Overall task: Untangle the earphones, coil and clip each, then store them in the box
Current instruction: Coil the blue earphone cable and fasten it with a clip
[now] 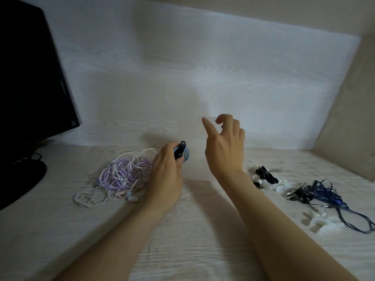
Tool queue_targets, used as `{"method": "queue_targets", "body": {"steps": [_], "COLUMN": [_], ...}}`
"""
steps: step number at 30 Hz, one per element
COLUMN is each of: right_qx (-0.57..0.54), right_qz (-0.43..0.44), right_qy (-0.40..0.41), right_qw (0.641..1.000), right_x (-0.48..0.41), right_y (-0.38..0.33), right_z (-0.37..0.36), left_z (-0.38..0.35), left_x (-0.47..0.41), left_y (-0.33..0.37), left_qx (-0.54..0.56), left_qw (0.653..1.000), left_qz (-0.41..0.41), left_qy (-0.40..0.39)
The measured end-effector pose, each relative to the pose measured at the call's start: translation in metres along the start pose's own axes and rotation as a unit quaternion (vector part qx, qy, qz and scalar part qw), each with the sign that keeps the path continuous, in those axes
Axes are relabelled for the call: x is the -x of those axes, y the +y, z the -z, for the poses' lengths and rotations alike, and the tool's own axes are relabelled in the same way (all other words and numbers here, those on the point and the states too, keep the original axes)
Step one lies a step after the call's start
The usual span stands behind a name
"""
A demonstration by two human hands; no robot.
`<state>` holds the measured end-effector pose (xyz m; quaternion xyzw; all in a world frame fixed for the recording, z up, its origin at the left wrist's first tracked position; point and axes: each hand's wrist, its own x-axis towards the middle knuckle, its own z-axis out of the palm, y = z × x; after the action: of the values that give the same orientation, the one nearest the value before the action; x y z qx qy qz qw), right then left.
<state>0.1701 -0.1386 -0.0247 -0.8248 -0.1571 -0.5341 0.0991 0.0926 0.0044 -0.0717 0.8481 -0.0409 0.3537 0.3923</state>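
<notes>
Gripping with the left hand [166, 169], just left of frame centre, a coiled light-blue earphone [187, 154] pinched by a black clip [180, 150]. Holding nothing in the right hand [225, 147], raised beside it with fingers loosely bent. Probably light, soft and springy: apt to unwind unless held across the coil at the clip, not by a loose loop. Lying on the tabletop [192, 220]: a lilac-and-pink earphone tangle [121, 175] at left, a dark blue tangle [324, 192] at right, spare black clips [264, 174] nearer centre.
</notes>
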Motion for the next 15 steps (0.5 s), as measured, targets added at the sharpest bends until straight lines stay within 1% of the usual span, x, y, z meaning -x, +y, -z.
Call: {"method": "queue_targets", "body": {"steps": [2,3,5,8,11,15], "right_qx": [-0.031,-0.049,-0.086,-0.111,-0.076,-0.071], "right_qz": [-0.021,-0.038,-0.07,-0.074,-0.043,-0.037], "right_qy": [-0.093,-0.148,-0.255,-0.356,-0.417,-0.403], "right_qw": [0.995,0.987,0.96,0.925,0.905,0.911], "right_x": [0.001,0.002,-0.001,-0.009,-0.009,-0.008], "right_y": [-0.004,-0.005,-0.002,0.004,0.002,-0.001], "right_z": [-0.004,-0.005,-0.006,-0.006,-0.011,-0.013], "left_z": [-0.001,-0.001,-0.001,-0.001,-0.002,-0.003], "left_x": [0.0,0.0,-0.001,0.0,0.001,0.001], "left_y": [0.0,0.0,-0.001,-0.001,-0.001,-0.001], "left_qx": [0.001,-0.001,0.0,0.005,0.002,0.01], "left_qw": [1.0,1.0,1.0,1.0,1.0,1.0], "left_qz": [0.001,0.001,-0.002,-0.002,-0.007,-0.003], "left_qy": [-0.001,-0.002,-0.003,-0.001,0.005,0.017]}}
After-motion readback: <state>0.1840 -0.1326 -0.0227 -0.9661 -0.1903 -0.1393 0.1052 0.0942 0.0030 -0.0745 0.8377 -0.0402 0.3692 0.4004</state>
